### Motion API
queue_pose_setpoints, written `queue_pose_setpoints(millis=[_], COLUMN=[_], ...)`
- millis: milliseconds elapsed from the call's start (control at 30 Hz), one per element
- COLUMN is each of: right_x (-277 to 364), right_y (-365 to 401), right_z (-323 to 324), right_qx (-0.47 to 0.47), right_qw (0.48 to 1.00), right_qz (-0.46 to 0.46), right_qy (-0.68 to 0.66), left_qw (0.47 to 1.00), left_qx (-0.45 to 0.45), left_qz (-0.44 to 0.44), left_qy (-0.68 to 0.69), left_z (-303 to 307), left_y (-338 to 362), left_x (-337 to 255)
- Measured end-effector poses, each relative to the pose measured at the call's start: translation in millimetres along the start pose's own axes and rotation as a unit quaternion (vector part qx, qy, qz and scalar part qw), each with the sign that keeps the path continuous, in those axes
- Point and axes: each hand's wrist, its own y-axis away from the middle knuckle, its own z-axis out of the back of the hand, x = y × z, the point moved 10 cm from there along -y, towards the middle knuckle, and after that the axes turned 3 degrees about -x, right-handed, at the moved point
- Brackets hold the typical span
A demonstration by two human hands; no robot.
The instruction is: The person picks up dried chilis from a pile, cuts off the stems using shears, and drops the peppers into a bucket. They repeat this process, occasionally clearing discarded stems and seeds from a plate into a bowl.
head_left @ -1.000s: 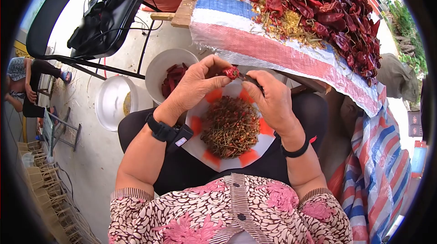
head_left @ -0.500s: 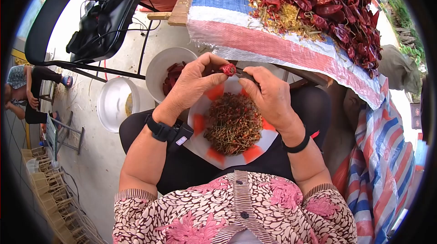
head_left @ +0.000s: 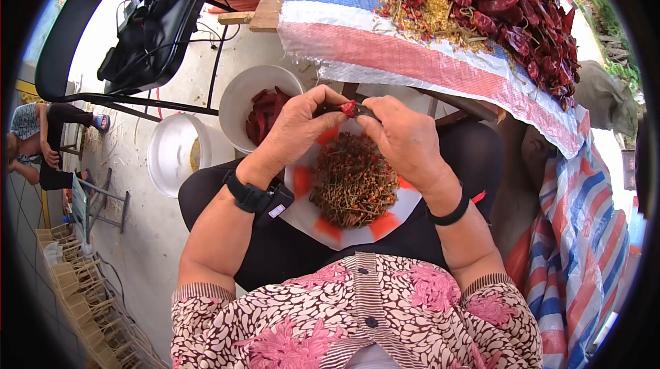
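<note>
My left hand (head_left: 295,128) and right hand (head_left: 405,138) pinch one dried red chili (head_left: 348,107) between closed fingertips, just above the plate (head_left: 385,226) on the lap. I judge it light and brittle; a gentle hold near the stem suits it.

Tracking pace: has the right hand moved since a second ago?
Yes, slightly: right hand edged left toward the small red chilli, judged against the white round plate.

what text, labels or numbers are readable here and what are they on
No text can be read anywhere.
White label on the black wrist-strapped device: print too small to read.
Striped red, white and blue woven sheet: no print shows.
Small dried red chilli pinched between left hand and right hand: unmarked.
</note>
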Motion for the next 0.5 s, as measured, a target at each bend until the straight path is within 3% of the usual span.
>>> queue_pose_setpoints(millis=[100, 200, 267, 400, 500], right_x=[-0.9, -13.3, -22.3, -24.5, -11.4], right_y=[1.5, 1.7, 3.9, 11.7, 20.1], right_z=[-7.8, -10.8, -19.2, -39.0, -46.1], right_qx=[0.021, 0.014, 0.048, 0.104, 0.170], right_qw=[1.000, 0.994, 0.966, 0.848, 0.699], right_qz=[-0.008, -0.055, -0.106, -0.179, -0.257], right_qy=[0.012, -0.092, -0.230, -0.488, -0.645], left_qw=[1.000, 0.999, 0.996, 0.979, 0.969], left_qx=[0.008, 0.014, 0.023, 0.059, 0.078], left_qz=[0.020, 0.027, 0.029, 0.032, 0.034], left_qy=[-0.004, 0.030, 0.086, 0.191, 0.230], left_z=[-3.6, -4.8, -6.9, -13.1, -15.7], left_y=[-0.8, -0.5, 0.1, 2.3, 5.3], left_x=[12.8, 13.3, 11.4, 9.4, 4.9])
